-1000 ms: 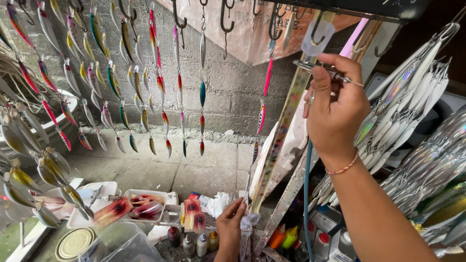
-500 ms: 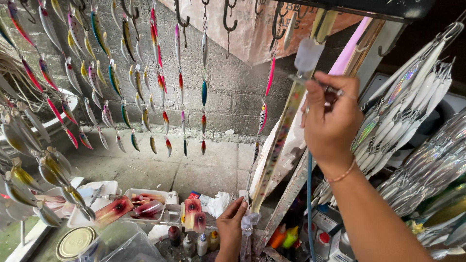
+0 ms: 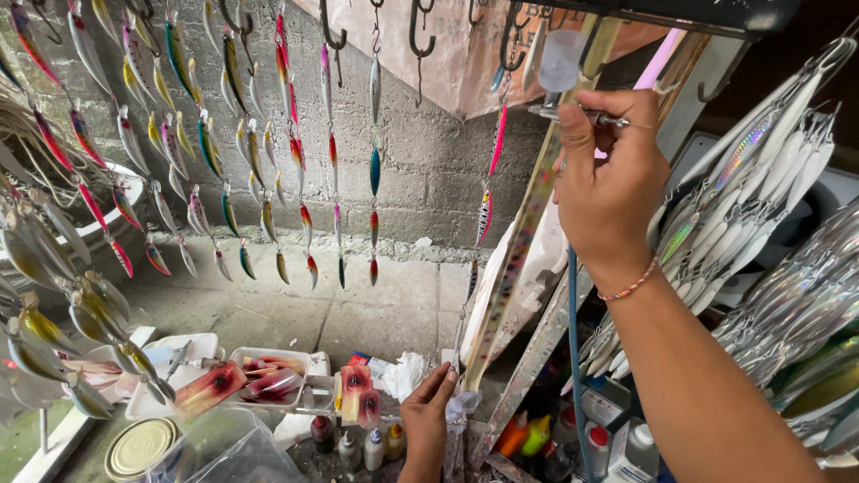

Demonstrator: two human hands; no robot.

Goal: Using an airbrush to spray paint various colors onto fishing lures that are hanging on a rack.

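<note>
Grey block wall hung with painted lures. Right hand [image 3: 608, 192], fingers pinching metal airbrush [image 3: 586, 114] beside long speckled strip [image 3: 514, 259]; left hand [image 3: 427, 413] steadying strip's lower end, fingers together. Best sprayed evenly.

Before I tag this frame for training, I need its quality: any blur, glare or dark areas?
Head view: sharp at the centre, right hand and airbrush crisp; wide-lens bending at the edges; glints on silver lures; top right corner dark; left hand dimmer.

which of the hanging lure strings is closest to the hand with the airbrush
The short string with the pink lure on top, just left of the right hand. The longer strings hang farther left along the block wall.
</note>
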